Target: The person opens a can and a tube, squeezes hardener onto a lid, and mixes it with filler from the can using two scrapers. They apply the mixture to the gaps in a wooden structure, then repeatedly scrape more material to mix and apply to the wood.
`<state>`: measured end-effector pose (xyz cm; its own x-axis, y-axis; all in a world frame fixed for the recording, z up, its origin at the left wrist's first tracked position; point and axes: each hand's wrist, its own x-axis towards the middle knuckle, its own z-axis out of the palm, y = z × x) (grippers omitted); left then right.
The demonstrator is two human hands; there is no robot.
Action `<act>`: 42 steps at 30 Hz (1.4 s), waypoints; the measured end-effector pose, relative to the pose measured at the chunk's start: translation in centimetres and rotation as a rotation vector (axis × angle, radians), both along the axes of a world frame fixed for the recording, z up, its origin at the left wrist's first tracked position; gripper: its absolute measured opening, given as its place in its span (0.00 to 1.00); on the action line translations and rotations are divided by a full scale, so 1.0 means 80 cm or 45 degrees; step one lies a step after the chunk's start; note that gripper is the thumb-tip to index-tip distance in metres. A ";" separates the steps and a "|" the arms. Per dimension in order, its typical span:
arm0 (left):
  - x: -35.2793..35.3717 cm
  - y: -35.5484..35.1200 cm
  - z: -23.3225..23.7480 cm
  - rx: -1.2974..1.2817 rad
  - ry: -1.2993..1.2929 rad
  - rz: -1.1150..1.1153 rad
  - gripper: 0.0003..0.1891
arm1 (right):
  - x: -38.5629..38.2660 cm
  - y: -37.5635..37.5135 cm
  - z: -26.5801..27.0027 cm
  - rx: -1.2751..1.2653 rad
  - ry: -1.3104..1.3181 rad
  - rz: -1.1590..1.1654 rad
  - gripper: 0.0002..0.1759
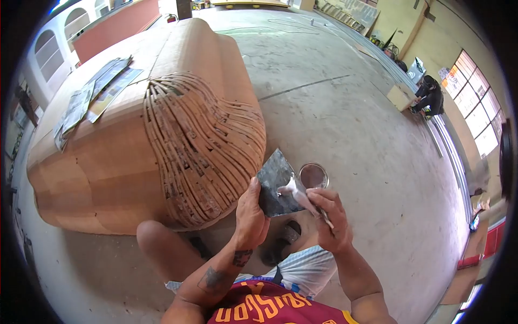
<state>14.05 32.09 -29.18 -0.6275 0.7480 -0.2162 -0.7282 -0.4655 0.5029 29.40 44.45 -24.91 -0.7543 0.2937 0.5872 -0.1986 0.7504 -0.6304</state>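
My left hand [250,213] is closed on the edge of a dark, flat mixing board [272,181]. My right hand [331,218] grips a putty knife [307,204] whose blade is coated in pale pinkish paste. The blade lies over the board's right side, and a smear of the same paste [290,186] sits on the board there. Just beyond my right hand, a round open tin [313,176] with brownish contents stands on the floor. To the left rises a large curved wooden form [91,173], its near end covered with wavy, narrow wooden strips [202,146].
Folded newspaper sheets [97,94] lie on top of the wooden form. Across the concrete floor [350,124], a person in dark clothes [430,97] crouches beside a pale box [401,97] near the window wall. Long metal lengths [450,146] run along that wall.
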 end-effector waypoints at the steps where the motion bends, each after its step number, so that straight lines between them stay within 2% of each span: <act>1: 0.002 -0.013 0.006 0.021 0.006 0.042 0.22 | -0.001 -0.009 0.001 0.042 -0.045 0.024 0.32; 2: 0.002 -0.023 0.009 0.045 0.014 0.083 0.23 | -0.006 -0.021 0.001 0.048 -0.037 0.064 0.36; 9: 0.007 -0.095 -0.024 0.012 0.008 0.191 0.22 | -0.019 -0.076 -0.029 0.054 -0.162 0.217 0.38; 16: 0.009 -0.132 -0.054 -0.003 0.006 0.217 0.22 | -0.026 -0.095 -0.048 0.061 -0.255 0.324 0.40; 30: 0.009 -0.124 -0.031 0.072 -0.005 0.141 0.23 | -0.041 -0.071 -0.032 0.381 -0.244 0.274 0.41; 36: 0.012 -0.121 -0.031 0.085 -0.012 0.095 0.24 | -0.035 -0.057 -0.034 0.409 -0.286 0.275 0.42; 39: 0.012 -0.121 -0.027 0.105 -0.001 0.086 0.24 | -0.032 -0.051 -0.053 0.388 -0.352 0.242 0.41; 41: 0.013 -0.121 -0.022 0.214 0.009 0.072 0.24 | -0.023 -0.043 -0.083 0.363 -0.529 0.221 0.39; 42: 0.010 -0.123 -0.017 0.135 -0.001 0.083 0.23 | -0.016 -0.041 -0.098 0.349 -0.619 0.204 0.38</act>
<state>14.81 22.26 -30.53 -0.6757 0.7241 -0.1382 -0.6948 -0.5628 0.4479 28.09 41.21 -32.79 -0.9789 0.0398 0.2006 -0.0593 0.8835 -0.4647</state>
